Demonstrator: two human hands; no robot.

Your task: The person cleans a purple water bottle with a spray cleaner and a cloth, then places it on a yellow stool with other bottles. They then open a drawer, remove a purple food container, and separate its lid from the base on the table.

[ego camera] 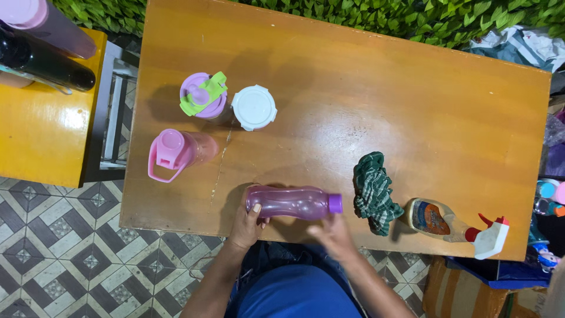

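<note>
At the near edge of the wooden surface (365,88) we see a purple bottle (292,202) lying on its side, its cap pointing right. Our left hand (246,227) grips the bottle's base, fingers (257,208) clamped around it. Our right hand (333,232) sits just under the capped end, touching the bottle; whether its fingers are closed on it we cannot tell. Just right of the cap lies a crumpled green checked cloth (375,193), and beyond it a spray bottle (456,225) on its side. Farther back stand a pink bottle with a loop (176,152), a lilac bottle with a green flip lid (203,95) and a white-lidded container (253,108).
</note>
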